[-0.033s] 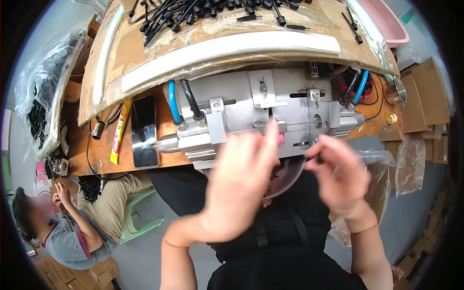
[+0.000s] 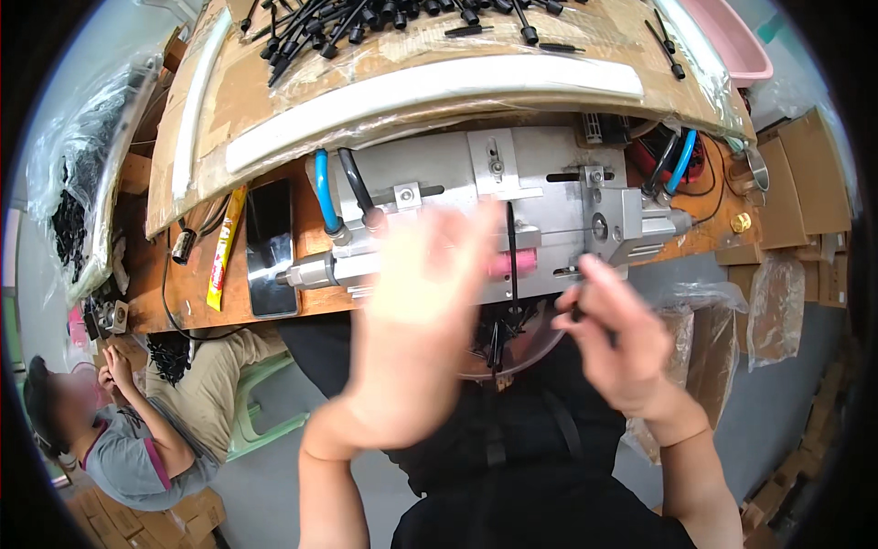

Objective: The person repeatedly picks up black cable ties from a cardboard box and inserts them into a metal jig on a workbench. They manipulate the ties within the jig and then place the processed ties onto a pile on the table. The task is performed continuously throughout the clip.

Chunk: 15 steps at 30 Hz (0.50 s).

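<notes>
On the wooden surface (image 2: 183,284), our blurred left hand (image 2: 416,329), fingers spread and holding nothing, hovers before the metal fixture (image 2: 512,201). A black cable tie (image 2: 512,265) stands in it, seemingly mid-assembly. Our right hand (image 2: 622,339) pinches another tie.

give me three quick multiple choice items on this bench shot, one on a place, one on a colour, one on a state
1. Where does the dark phone lie?
A. left of the metal fixture
B. in the pink tray
C. on the floor

2. What colour is the left hose on the fixture?
A. yellow
B. blue
C. white

3. How does the left hand look?
A. sharp, flat on the bench
B. blurred, raised before the fixture
C. out of view

Answers:
1 A, it lies on the wooden bench beside the fixture.
2 B, the tube is bright blue.
3 B, its outline is smeared.
</notes>
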Each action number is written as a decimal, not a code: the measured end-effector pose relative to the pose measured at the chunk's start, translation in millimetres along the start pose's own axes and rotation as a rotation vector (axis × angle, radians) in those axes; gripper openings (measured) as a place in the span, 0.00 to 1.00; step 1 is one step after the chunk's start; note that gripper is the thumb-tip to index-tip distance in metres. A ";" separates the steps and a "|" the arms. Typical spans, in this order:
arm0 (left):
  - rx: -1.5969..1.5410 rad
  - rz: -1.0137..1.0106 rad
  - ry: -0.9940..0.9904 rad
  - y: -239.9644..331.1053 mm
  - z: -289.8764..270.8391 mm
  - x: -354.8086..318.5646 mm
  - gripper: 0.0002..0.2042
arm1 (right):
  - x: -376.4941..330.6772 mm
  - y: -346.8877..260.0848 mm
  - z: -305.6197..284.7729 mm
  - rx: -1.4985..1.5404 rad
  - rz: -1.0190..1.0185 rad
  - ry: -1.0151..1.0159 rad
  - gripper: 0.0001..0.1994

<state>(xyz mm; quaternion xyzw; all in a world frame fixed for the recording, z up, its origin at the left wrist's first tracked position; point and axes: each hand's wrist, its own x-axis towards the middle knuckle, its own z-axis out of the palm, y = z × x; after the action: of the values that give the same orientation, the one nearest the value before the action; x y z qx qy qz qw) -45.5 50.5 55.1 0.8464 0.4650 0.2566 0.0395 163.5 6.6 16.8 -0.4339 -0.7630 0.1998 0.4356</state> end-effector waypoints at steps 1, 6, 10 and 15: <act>-0.035 -0.069 0.144 -13.4 -7.9 20.9 0.19 | -10.6 4.8 12.9 -0.057 -0.044 0.031 0.32; 0.075 -0.056 0.219 -118.0 -37.0 102.4 0.10 | -15.2 12.2 43.8 -0.099 -0.039 -0.072 0.34; -0.044 -0.117 0.027 -128.4 -45.8 109.3 0.14 | -7.9 13.9 48.0 -0.102 -0.030 -0.096 0.34; -0.080 -0.097 0.262 -56.7 -30.2 58.4 0.33 | 6.5 9.7 14.5 -0.219 -0.046 -0.134 0.30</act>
<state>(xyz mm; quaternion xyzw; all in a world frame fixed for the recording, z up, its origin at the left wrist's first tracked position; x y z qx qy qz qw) -77.8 124.4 87.1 0.7799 0.4959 0.3811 0.0246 154.5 18.4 5.5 -0.4467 -0.8173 0.1338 0.3384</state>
